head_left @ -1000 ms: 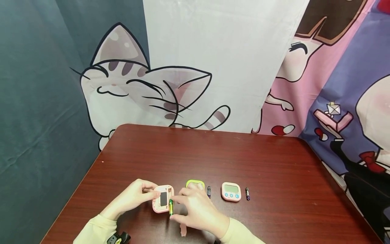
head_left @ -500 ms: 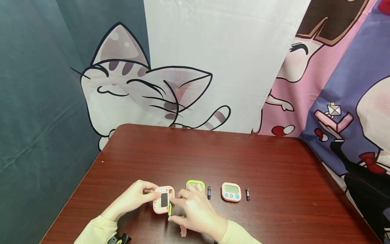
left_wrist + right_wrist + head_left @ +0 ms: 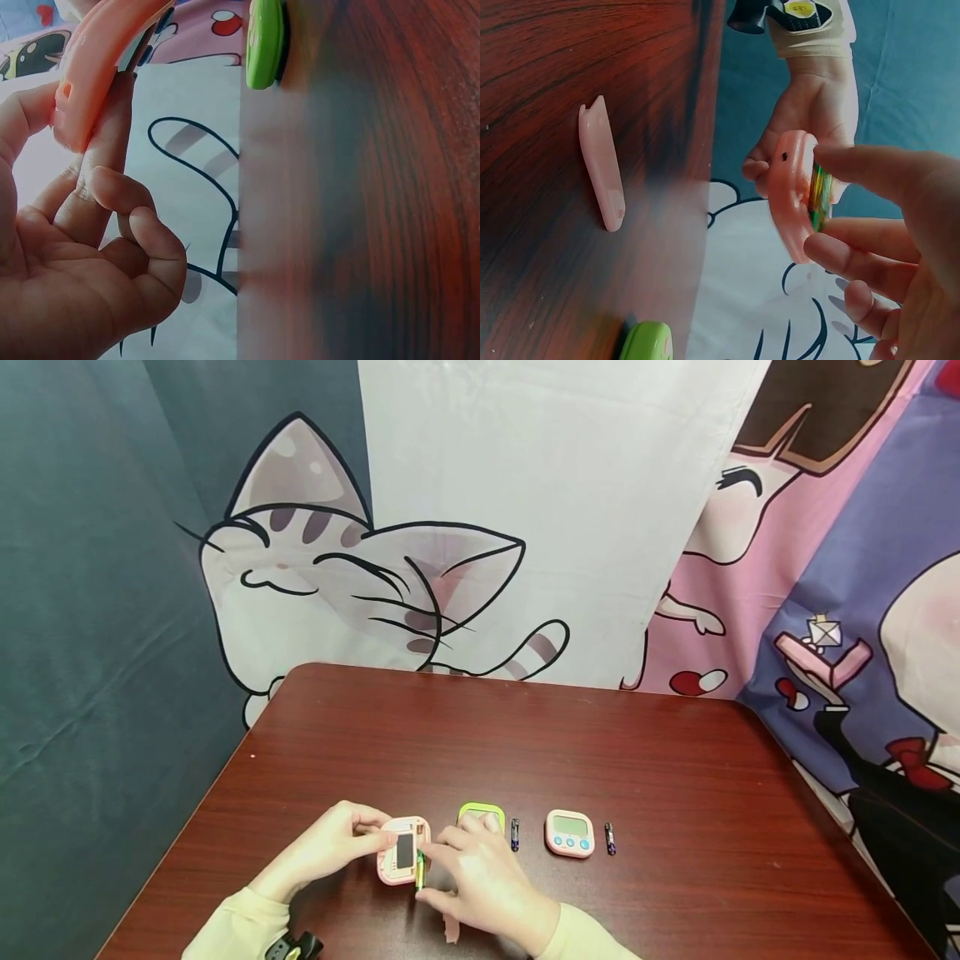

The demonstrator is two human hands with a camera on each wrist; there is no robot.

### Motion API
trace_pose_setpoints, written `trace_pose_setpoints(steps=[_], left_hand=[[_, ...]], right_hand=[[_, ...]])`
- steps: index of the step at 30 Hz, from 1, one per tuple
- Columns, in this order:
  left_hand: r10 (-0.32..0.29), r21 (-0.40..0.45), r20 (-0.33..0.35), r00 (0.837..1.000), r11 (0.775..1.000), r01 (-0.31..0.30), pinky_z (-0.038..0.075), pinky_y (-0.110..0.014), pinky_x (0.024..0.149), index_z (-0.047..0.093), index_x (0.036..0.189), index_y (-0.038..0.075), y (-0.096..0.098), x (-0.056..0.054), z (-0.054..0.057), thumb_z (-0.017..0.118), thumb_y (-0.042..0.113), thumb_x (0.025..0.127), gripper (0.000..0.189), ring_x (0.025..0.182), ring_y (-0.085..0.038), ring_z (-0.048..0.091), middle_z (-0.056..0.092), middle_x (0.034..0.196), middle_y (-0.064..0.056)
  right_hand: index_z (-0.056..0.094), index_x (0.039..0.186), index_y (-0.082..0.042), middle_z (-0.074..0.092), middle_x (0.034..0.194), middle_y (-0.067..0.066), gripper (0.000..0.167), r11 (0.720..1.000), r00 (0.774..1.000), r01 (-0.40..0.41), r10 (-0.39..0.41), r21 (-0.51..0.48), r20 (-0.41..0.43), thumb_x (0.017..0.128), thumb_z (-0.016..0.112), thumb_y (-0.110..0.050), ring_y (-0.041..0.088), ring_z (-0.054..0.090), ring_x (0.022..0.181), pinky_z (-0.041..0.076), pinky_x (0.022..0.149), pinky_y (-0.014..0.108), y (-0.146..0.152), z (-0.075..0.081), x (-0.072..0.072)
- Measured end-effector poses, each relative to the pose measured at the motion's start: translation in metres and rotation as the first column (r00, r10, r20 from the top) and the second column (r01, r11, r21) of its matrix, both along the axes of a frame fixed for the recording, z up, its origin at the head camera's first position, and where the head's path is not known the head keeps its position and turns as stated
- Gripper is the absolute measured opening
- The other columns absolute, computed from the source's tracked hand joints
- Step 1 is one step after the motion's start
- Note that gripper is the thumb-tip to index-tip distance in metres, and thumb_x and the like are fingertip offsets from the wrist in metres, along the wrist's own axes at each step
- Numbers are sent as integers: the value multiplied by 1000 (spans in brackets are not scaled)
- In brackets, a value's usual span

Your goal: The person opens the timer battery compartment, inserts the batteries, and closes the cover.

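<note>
My left hand [image 3: 337, 842] grips the edge of a pink digital timer [image 3: 390, 872] between thumb and fingers, its back with the battery slot facing up. With thumb and index finger, my right hand [image 3: 491, 881] pinches a green and gold battery [image 3: 420, 872] at the right side of that back. In the right wrist view the battery [image 3: 820, 199] lies along the back of the pink shell [image 3: 786, 196], thumb at one end and fingertips at the other. The timer is held up off the table; the left wrist view shows its rounded edge [image 3: 88, 94].
A loose pink battery cover [image 3: 602, 165] lies on the brown table [image 3: 660, 760], partly under my right hand. Behind that hand is a green timer [image 3: 480, 807], half hidden. To the right lie a dark battery [image 3: 515, 834], another pink timer [image 3: 570, 833] and a second dark battery [image 3: 610, 839].
The pink timer has shifted very slightly to the right. My right thumb and the battery's lower end have moved a little left; the grip of both hands stays the same.
</note>
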State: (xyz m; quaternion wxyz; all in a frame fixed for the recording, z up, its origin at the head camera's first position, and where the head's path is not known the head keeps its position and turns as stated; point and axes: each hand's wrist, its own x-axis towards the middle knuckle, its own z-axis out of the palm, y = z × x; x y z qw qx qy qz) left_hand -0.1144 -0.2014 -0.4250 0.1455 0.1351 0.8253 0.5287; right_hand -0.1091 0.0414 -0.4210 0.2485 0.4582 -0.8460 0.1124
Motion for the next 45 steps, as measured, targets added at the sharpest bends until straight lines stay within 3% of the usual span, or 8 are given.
trace_pose_setpoints(steps=[6,13,17,21,26,33,39,45], left_hand=[[-10,-9,-13,1000,1000,10,47,-21,66,69,103,-1,2,0,1,66,23,88,28,73,-6,61,71,84,-5],[-14,1,-20,1000,1000,14,47,-21,65,69,103,-3,3,1,-1,66,21,87,28,72,-5,61,70,83,-4],[-15,1,-11,1000,1000,15,47,-21,65,69,103,-2,3,1,-1,66,21,88,28,72,-5,61,70,83,-5],[-23,12,-7,1000,1000,23,46,-21,65,69,103,-1,3,1,0,66,21,88,27,72,-6,60,70,83,-5],[-79,51,-32,996,995,81,46,-21,63,70,101,0,3,2,-1,65,19,89,23,69,-4,59,70,79,-1],[-170,46,-71,983,984,173,44,-19,58,73,96,6,6,1,-5,66,18,88,16,65,0,54,67,76,7],[-213,36,-115,970,975,218,45,-19,58,73,92,9,10,0,-8,66,18,87,12,65,2,54,66,75,10],[-225,56,-106,969,971,232,46,-19,59,74,93,6,15,1,-8,67,17,87,15,67,2,55,69,78,7]], right_hand=[[72,101,-23,64,85,-15,46,1000,1000,9,-10,-22,-11,64,81,-48,8,47,81,33,75,30,0,-1,-2],[74,94,-25,66,84,-14,34,998,1000,-1,0,-59,-21,67,82,-42,7,48,79,32,75,30,0,-2,-3],[72,94,-26,64,85,-15,37,996,1000,12,-14,-87,-16,65,82,-45,7,50,80,34,80,31,1,-3,-4],[67,102,-26,60,91,-14,47,994,998,48,-45,-100,31,64,82,-48,9,52,86,35,85,33,1,-3,-4],[58,124,-23,61,106,-11,71,996,989,77,-70,-50,132,63,82,-51,11,53,92,35,88,35,3,-3,-4],[49,138,-17,61,124,-7,90,997,970,39,-54,67,237,63,79,-57,11,52,94,33,88,37,7,2,-8],[59,129,-16,67,104,-16,82,995,960,-26,-2,98,280,61,80,-57,5,47,86,31,80,31,11,5,-13],[66,117,-22,68,91,-21,65,992,954,-70,35,108,296,62,79,-54,2,43,79,28,76,28,12,5,-13]])
